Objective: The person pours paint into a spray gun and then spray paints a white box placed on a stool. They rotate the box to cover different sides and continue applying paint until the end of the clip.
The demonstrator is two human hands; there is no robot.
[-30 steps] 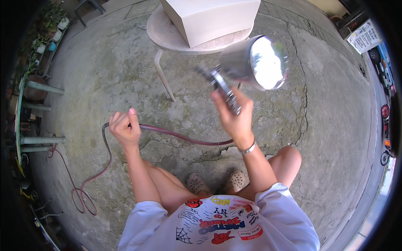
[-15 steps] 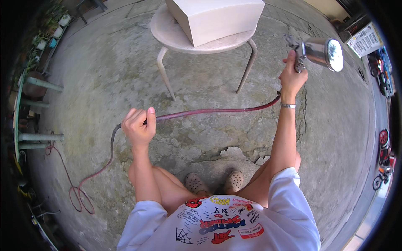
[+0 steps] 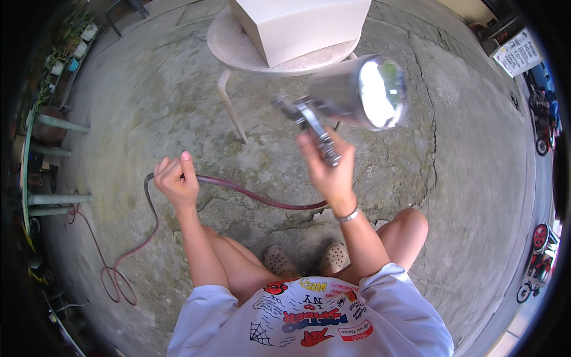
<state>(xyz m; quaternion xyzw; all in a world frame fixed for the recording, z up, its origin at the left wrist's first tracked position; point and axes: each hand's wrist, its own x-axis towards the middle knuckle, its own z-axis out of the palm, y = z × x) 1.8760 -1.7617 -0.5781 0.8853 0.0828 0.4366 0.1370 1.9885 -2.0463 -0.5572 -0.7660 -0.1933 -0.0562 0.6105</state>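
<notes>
My left hand (image 3: 178, 181) is closed around a red and dark hose (image 3: 256, 196) that runs across to the right and loops on the ground at left. My right hand (image 3: 330, 172) grips a metal spray gun (image 3: 309, 116) with a large, shiny silver cup (image 3: 366, 89), slightly blurred, held before a round stool (image 3: 226, 44). A white box-shaped object (image 3: 306, 27) rests on the stool seat.
Cracked concrete floor (image 3: 470, 178) surrounds me. At left are green metal legs (image 3: 62, 199), potted plants (image 3: 62, 62) and a dark chair (image 3: 119, 18). At right stand a signboard (image 3: 517, 53) and motorcycles (image 3: 538, 250) along the street edge.
My right hand and the spray gun swung out to the right, then came back leftward in front of the stool. My left hand and the hose moved slightly right, then back left.
</notes>
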